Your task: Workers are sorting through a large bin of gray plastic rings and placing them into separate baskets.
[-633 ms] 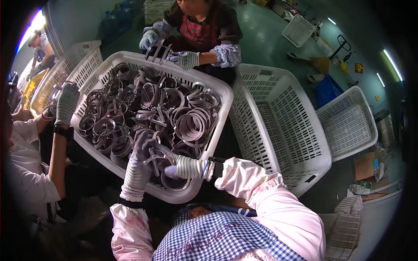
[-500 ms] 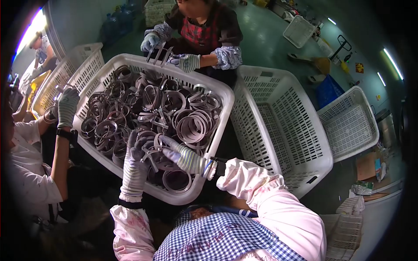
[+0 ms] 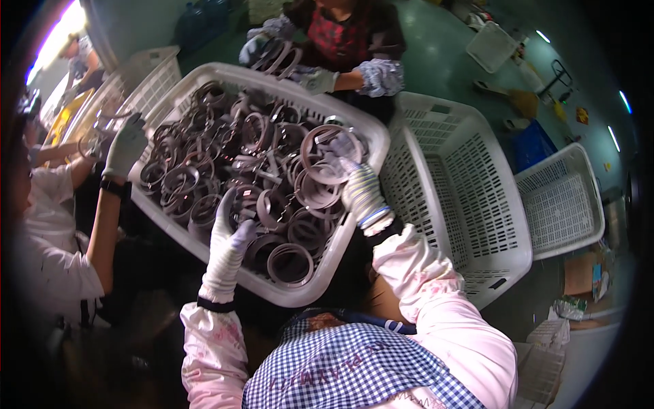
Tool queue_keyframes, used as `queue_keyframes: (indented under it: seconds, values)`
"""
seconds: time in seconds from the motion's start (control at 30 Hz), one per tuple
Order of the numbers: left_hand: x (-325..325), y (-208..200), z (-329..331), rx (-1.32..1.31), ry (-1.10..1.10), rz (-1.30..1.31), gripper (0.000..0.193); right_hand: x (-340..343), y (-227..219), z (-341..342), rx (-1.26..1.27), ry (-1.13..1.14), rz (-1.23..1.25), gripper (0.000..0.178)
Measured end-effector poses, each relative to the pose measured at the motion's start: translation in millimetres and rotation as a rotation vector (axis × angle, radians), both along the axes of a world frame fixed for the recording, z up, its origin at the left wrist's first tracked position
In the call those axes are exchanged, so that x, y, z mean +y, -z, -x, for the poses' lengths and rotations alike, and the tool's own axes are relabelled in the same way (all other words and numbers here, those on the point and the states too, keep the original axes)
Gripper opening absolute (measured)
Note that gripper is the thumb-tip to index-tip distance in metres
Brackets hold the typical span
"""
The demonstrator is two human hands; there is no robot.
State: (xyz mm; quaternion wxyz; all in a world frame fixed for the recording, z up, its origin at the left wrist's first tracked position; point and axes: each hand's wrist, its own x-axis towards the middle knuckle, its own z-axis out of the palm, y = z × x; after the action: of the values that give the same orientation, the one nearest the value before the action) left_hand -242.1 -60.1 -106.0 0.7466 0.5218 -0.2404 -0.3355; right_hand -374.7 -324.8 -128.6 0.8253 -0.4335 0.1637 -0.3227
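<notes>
- While one co-worker (image 3: 347,37) faces its far edge and another (image 3: 61,262) sits off its near-left corner, one large crate (image 3: 293,295), white plastic with a rounded rim, stands loaded in the middle of the view.
- Nested crates (image 3: 477,204), white, slotted, one inside the other; set just beside the loaded crate's right edge.
- Small crate (image 3: 562,201), white, slotted; beyond the nested pair, well apart from the loaded crate.
- Pile of metal rings (image 3: 225,160), grey to brownish, many, tangled at all angles; spread from the far edge of the loaded crate to the near one.
- Right hand (image 3: 364,191), in a striped knit glove; over the crate's right edge, fingers and thumb closed on one ring at its right side.
- Left hand (image 3: 228,242), in a pale glove; over the near edge, thumb and fingers spread apart, nothing plainly in its grasp; whether the fingertips touch the pile cannot be told.
- Held ring (image 3: 308,153), a wide pinkish-grey band; above the pile near the far-right corner, slightly blurred.
- Loose ring (image 3: 291,283), round and dark inside; inside the near-right corner, well apart from the right hand.
</notes>
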Motion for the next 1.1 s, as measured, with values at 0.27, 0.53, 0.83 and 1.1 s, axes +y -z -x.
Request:
queue_keyframes:
  seconds: [0.27, 0.53, 0.83, 1.1]
  values:
    - [-6.3, -15.1, 17.9, -0.782, -0.267, -0.258, 0.082, 52.9, -30.5, 5.6, 0.202, -0.263, 0.059, 0.06]
    - [-9.0, -6.6, 14.3, -0.985, -0.298, -0.317, 0.079, 82.1, -42.2, 6.5, 0.078, -0.423, 0.588, 0.056]
    - [-7.7, -13.3, 19.4, -0.93, -0.316, -0.453, 0.072, 89.1, -27.1, -2.8, 0.058, -0.586, 0.44, 0.062]
    - [-4.1, -1.2, 16.7, -0.39, -0.125, -0.277, 0.072, 101.5, -24.3, -7.8, -0.159, -0.712, -0.286, 0.068]
